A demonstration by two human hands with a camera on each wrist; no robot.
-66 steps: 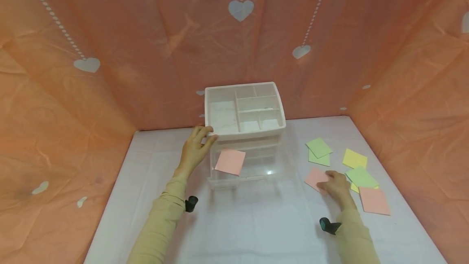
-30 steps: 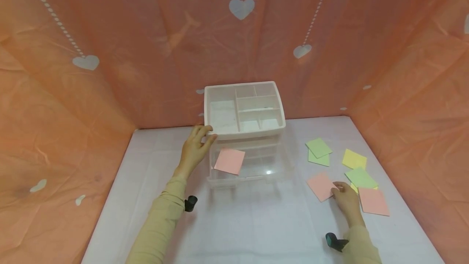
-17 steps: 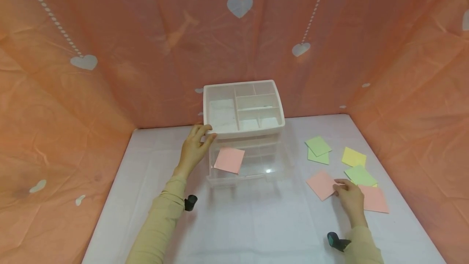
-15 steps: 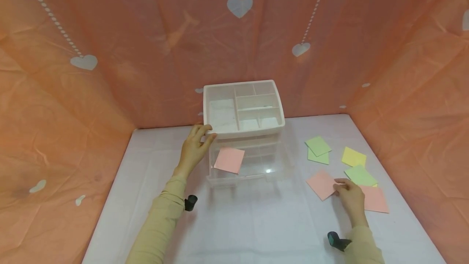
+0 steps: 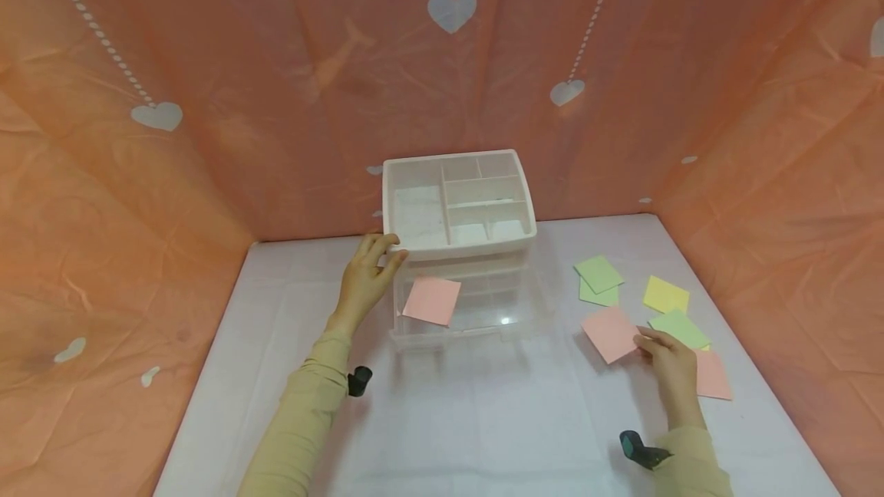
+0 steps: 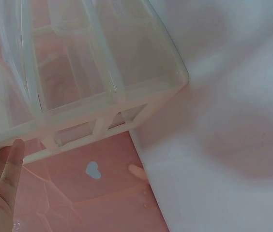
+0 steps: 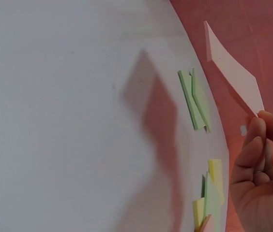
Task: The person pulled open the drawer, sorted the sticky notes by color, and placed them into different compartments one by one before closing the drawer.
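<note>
A pink pad [image 5: 611, 334] juts ahead of the right hand [image 5: 670, 366], whose thumb and fingers pinch its corner above the table [image 5: 483, 428]. Beyond those fingertips lie two green pads [image 5: 598, 274]; the fingers of the left hand [image 5: 364, 278] grip the organizer [image 5: 470, 252].

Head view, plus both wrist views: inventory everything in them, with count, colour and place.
Organizer: 1, white divided tray above clear plastic, back middle of table
Held pink note: 1, pink, above the table in the right hand
Drawer note: 1, pink, at the organizer's front left; inside or on top, unclear
Table note: 1, pink, far right
Green notes: 3, light green, two overlapping, one farther right
Yellow notes: 2, yellow, right side, one mostly covered
Table: 1, white, below everything
Backdrop: 1, orange with white hearts, behind and both sides
Wrist devices: 2, black, one per wrist
Sleeves: 2, tan, on both arms
Hands: 2, bare, left on the organizer's corner, right pinching the note
</note>
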